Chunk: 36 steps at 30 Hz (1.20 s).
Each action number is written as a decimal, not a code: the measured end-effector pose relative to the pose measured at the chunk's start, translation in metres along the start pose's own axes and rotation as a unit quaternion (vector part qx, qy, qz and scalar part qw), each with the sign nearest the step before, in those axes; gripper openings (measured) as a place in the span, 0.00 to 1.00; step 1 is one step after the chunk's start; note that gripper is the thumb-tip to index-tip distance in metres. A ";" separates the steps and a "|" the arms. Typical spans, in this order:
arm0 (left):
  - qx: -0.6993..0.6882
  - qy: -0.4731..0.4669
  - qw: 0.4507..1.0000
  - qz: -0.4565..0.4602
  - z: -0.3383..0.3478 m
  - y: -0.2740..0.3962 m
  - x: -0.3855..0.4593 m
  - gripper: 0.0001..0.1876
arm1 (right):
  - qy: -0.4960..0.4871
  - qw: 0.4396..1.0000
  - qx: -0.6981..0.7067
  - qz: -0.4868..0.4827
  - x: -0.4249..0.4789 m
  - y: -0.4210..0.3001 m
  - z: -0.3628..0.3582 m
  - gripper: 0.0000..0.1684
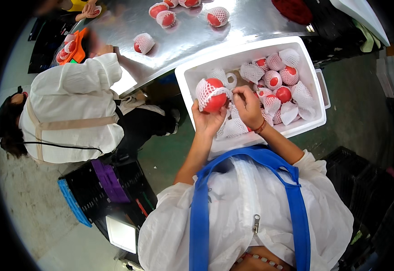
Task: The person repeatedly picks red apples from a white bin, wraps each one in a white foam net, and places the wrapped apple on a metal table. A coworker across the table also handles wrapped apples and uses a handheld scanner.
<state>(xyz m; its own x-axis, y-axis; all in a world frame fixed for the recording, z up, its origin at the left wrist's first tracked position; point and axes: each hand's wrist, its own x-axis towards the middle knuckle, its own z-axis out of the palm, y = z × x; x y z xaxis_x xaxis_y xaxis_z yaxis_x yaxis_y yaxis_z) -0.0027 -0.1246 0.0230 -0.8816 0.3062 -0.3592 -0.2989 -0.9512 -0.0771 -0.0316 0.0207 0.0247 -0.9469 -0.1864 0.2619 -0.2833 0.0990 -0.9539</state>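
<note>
My left hand (206, 118) cups a smooth, round red fruit (216, 102) from below, over the near left part of a white foam box (247, 46). A white foam net sleeve (204, 92) covers the fruit's left side and a band across its middle, leaving red skin bare above and below. At the right end of that band, the bent fingers of my right hand (250, 105) pinch the net's edge. Beneath both hands, the box holds several netted red fruits (273, 79) and loose-looking foam nets (236, 128). My hands hide part of its contents.
Beyond the box, a metal table (115, 32) carries several netted fruits (144, 43). A co-worker in a white top (71, 108) is close on my left; another person's hands (89, 10) show at far left. Black crates (115, 189) stand at left and more crates (356, 183) at right.
</note>
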 end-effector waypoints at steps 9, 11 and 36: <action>0.010 0.071 0.996 0.051 -0.001 0.000 0.008 0.27 | 0.041 0.978 -0.157 -0.133 0.004 -0.006 -0.007 0.12; 0.012 0.058 0.997 0.047 0.000 0.003 0.010 0.27 | 0.015 0.965 -0.182 -0.185 -0.001 -0.002 -0.003 0.13; 0.288 0.043 0.942 0.168 0.012 0.008 0.025 0.26 | -0.052 0.955 0.169 0.239 0.022 0.031 -0.012 0.16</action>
<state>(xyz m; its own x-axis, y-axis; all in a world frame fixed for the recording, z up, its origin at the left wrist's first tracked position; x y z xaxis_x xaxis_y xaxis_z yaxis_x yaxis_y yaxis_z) -0.0315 -0.1242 0.0243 -0.9364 -0.0355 -0.3491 -0.1790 -0.8073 0.5623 -0.0634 0.0316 0.0032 -0.9303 -0.2974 -0.2148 0.2597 -0.1202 -0.9582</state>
